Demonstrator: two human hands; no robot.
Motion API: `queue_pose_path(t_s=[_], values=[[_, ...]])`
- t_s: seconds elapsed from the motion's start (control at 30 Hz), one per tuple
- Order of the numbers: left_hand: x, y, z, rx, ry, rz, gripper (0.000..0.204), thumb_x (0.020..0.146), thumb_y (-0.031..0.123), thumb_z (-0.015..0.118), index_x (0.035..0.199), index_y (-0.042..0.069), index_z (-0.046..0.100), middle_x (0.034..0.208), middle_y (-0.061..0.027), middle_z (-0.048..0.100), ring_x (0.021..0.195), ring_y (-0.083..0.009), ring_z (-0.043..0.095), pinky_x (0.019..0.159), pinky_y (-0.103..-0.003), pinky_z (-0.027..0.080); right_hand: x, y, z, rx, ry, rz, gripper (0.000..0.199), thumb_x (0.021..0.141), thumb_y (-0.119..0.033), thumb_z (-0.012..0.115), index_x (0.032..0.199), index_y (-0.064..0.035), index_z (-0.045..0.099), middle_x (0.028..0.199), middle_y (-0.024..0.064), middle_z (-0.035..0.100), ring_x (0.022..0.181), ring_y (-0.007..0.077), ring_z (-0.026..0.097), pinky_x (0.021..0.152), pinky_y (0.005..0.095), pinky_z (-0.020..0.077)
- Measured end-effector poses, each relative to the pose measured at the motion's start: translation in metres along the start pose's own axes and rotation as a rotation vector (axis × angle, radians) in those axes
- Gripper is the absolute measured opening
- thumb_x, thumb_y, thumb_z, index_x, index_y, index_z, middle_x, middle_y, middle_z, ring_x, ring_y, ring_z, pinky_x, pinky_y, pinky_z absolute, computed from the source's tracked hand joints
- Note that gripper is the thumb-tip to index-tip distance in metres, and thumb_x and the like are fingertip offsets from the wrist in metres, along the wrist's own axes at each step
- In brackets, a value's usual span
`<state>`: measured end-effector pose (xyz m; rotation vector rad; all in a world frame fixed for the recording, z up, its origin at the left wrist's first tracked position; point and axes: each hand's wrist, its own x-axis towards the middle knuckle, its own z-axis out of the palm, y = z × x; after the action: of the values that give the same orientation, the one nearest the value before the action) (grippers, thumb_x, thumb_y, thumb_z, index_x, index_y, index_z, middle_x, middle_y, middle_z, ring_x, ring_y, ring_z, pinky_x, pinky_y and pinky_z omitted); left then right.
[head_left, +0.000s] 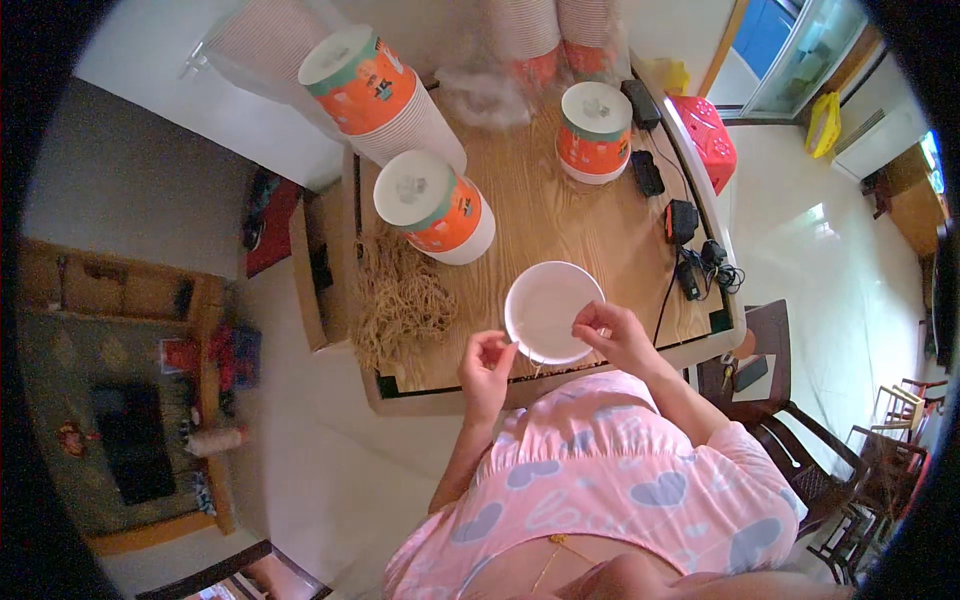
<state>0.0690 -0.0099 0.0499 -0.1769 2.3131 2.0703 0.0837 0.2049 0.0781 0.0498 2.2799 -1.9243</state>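
A white paper bowl [549, 312] stands mouth up near the table's front edge, just ahead of me. At its left rim is my left hand [487, 372], thumb and fingers pinched together. My right hand [618, 338] reaches over the right rim, its fingers also pinched. Whatever either pinch holds is too fine to make out. A thin pale strand shows below the bowl's front rim. Left of the bowl lies a tangled heap of tan strings [405, 305]. Behind it, an orange, green and white paper bowl stack [440, 215] rests upside down.
A taller, leaning stack of paper bowls [380, 95] and a short one [595, 135] stand farther back. Wrapped stacks [525, 35] are at the far edge. Black adapters and cables [700, 260] line the right side. A red plastic stool [705, 140] stands beyond the table.
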Motion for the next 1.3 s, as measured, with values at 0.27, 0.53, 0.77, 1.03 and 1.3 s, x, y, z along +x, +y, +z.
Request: queue_pose_path(t_s=[0.27, 0.53, 0.77, 1.03, 1.3], values=[[-0.017, -0.062, -0.020, 0.057, -0.484, -0.505, 0.018, 0.081, 0.020, 0.063, 0.088, 0.003, 0.063, 0.072, 0.0015, 0.060, 0.057, -0.0029, 0.047, 0.051, -0.018, 0.039, 0.013, 0.035, 0.010, -0.145, 0.098, -0.073, 0.006, 0.079, -0.004, 0.060, 0.082, -0.0012, 0.056, 0.074, 0.0075, 0.059, 0.070, 0.0174, 0.058, 0.064, 0.0292, 0.0467], [-0.013, -0.091, -0.007, 0.063, -0.437, -0.510, 0.013, 0.080, 0.014, 0.062, 0.079, 0.001, 0.065, 0.064, 0.0003, 0.060, 0.054, -0.0045, 0.047, 0.050, -0.020, 0.037, 0.015, 0.049, 0.020, -0.103, 0.120, -0.173, 0.005, 0.079, -0.005, 0.059, 0.082, -0.0022, 0.056, 0.077, 0.0103, 0.058, 0.070, 0.0216, 0.058, 0.063, 0.0321, 0.0468], [-0.012, -0.104, -0.004, 0.180, -0.416, -0.435, 0.013, 0.079, 0.011, 0.060, 0.080, 0.000, 0.066, 0.068, -0.0027, 0.062, 0.056, -0.0076, 0.051, 0.052, -0.023, 0.040, 0.024, 0.044, 0.010, 0.213, 0.182, -0.047, 0.003, 0.083, -0.003, 0.056, 0.084, -0.0021, 0.054, 0.089, 0.0059, 0.057, 0.087, 0.0138, 0.055, 0.078, 0.0275, 0.0435], [-0.018, -0.115, -0.015, 0.317, -0.302, -0.258, 0.015, 0.078, 0.011, 0.060, 0.083, -0.003, 0.065, 0.074, -0.0072, 0.066, 0.066, -0.0105, 0.059, 0.062, -0.025, 0.047, 0.040, -0.007, -0.042, 1.147, 0.390, -0.125, 0.006, 0.091, -0.014, 0.043, 0.087, -0.0095, 0.046, 0.070, 0.0018, 0.047, 0.066, 0.0135, 0.048, 0.067, 0.0283, 0.0436], [-0.014, -0.072, -0.004, 0.334, -0.313, -0.203, 0.008, 0.076, 0.005, 0.063, 0.081, 0.000, 0.062, 0.072, -0.0023, 0.062, 0.065, -0.0095, 0.056, 0.063, -0.024, 0.045, 0.041, 0.000, -0.071, 0.563, 0.443, -0.169, 0.008, 0.089, -0.013, 0.049, 0.096, -0.0094, 0.047, 0.066, -0.0038, 0.041, 0.057, 0.0045, 0.039, 0.052, 0.0201, 0.0333]])
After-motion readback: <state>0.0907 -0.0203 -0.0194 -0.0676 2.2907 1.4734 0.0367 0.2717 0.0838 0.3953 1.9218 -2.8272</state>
